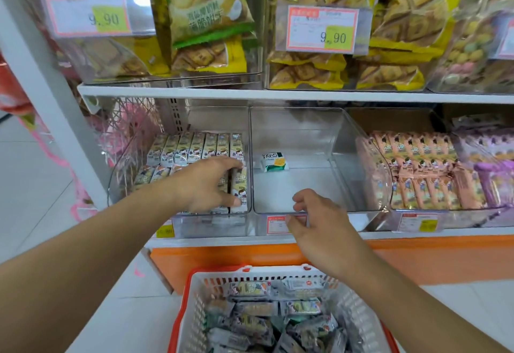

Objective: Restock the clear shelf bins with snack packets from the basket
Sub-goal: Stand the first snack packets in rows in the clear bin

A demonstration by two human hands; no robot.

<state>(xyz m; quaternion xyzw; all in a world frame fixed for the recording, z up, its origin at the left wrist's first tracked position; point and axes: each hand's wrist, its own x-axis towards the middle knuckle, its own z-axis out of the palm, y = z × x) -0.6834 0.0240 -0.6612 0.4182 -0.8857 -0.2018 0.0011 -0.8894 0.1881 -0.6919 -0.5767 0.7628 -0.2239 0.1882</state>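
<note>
The basket (192, 311) sits at the bottom edge of the view with its near half cut off, and the snack packets (267, 316) heaped in it are too blurred for their print to be read. The right hand (322, 223) hangs at the front lip of the middle clear bin (358, 141), fingers loosely curled with nothing in them; whether the fingertips touch the lip I cannot tell, and the hand covers part of the price label (275, 224) below. That bin holds only a single green and white packet (274, 162) lying near its back left. The left hand (207, 183) reaches into the left bin (122, 158), its fingers and thumb curled round the upright packets (239, 185) at the right end of the front row, hiding several of them. To the right, a third bin holds pink packets (417, 174), with purple ones (486, 174) beyond running out of view. On the shelf above, bins of large yellow biscuit bags (403, 18) are cut off at the top.
</note>
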